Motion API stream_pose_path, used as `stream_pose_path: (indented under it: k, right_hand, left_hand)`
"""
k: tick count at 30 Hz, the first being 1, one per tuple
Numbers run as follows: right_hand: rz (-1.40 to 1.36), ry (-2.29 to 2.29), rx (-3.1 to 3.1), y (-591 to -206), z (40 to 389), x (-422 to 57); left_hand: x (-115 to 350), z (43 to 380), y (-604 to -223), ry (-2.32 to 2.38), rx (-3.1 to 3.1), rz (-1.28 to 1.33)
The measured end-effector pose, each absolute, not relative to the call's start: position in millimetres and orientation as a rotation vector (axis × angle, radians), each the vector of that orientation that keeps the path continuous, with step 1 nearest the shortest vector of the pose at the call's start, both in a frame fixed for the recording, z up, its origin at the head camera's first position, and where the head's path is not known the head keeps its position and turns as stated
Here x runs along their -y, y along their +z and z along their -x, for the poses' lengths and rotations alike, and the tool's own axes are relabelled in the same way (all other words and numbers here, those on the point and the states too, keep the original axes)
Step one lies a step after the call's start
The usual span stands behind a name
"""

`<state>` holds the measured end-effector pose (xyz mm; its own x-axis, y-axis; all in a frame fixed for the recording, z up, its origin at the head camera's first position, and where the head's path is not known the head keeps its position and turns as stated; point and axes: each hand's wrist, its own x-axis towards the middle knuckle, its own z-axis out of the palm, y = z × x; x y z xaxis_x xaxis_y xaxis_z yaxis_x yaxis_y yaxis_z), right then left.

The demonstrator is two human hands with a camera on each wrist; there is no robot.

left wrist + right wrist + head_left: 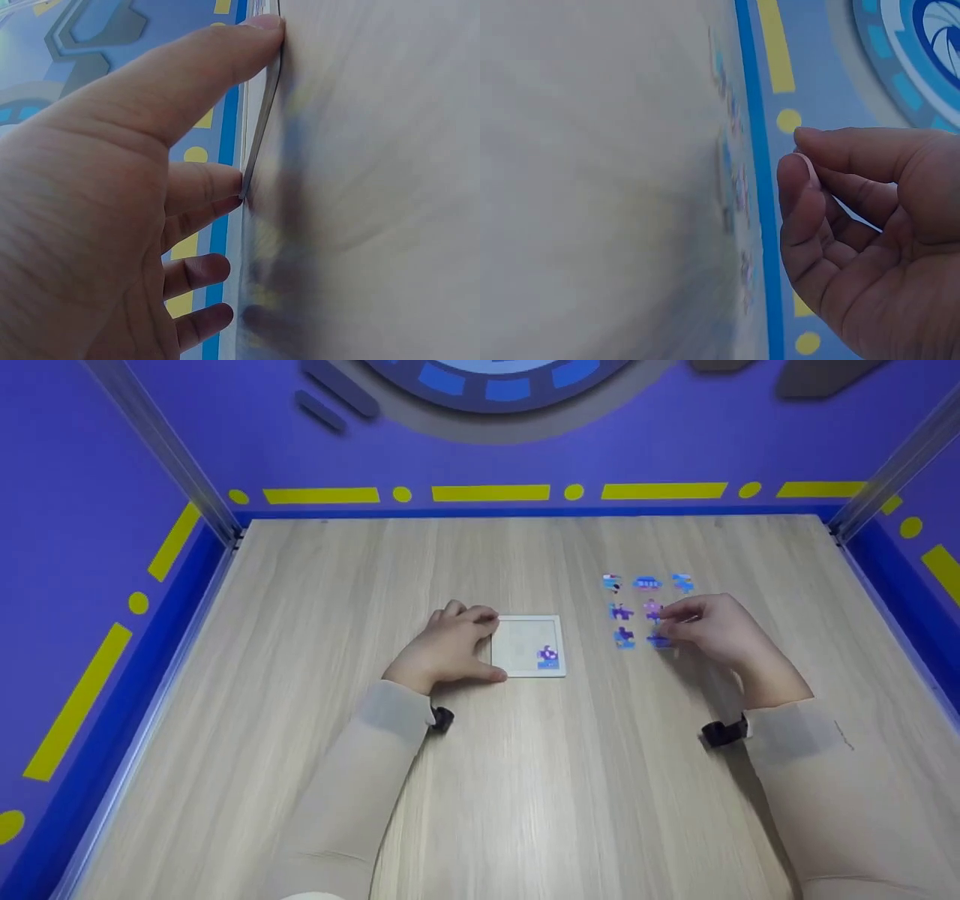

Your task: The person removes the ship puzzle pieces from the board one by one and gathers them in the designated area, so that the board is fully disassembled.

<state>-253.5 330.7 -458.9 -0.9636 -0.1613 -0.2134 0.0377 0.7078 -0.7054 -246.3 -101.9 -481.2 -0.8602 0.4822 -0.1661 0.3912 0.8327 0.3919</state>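
Note:
A square white puzzle tray (525, 617) lies flat near the middle of the table, with a purple and blue jigsaw piece (548, 657) in its lower right corner. My left hand (454, 649) holds the tray's left side, thumb at the near corner and a fingertip at the far one. To the right, my right hand (709, 626) is raised over the loose jigsaw pieces (621, 611). Between its thumb and fingers it pinches a jigsaw piece (811, 172), of which only a pale edge shows in the right wrist view.
The loose pieces lie in rough rows on the wood-grain table (480, 780), right of the tray; the right hand partly covers some. Purple-blue panels (480, 457) with yellow marks enclose the table at the back and sides.

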Motion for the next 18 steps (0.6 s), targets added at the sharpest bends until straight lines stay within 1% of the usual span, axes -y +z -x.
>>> stream_pose_path:
  k: [8, 18]
  right_hand:
    - [0.199, -1.162, -2.642, -444.7, 252.9, -291.8]
    - [0.236, -1.137, -2.613, -432.4, 251.0, -246.8]
  left_hand:
    - [103.5, 246.9, -482.9, 0.5, -2.77, -0.694]
    - [104.2, 246.4, -483.4, 0.486, -2.776, -0.696]
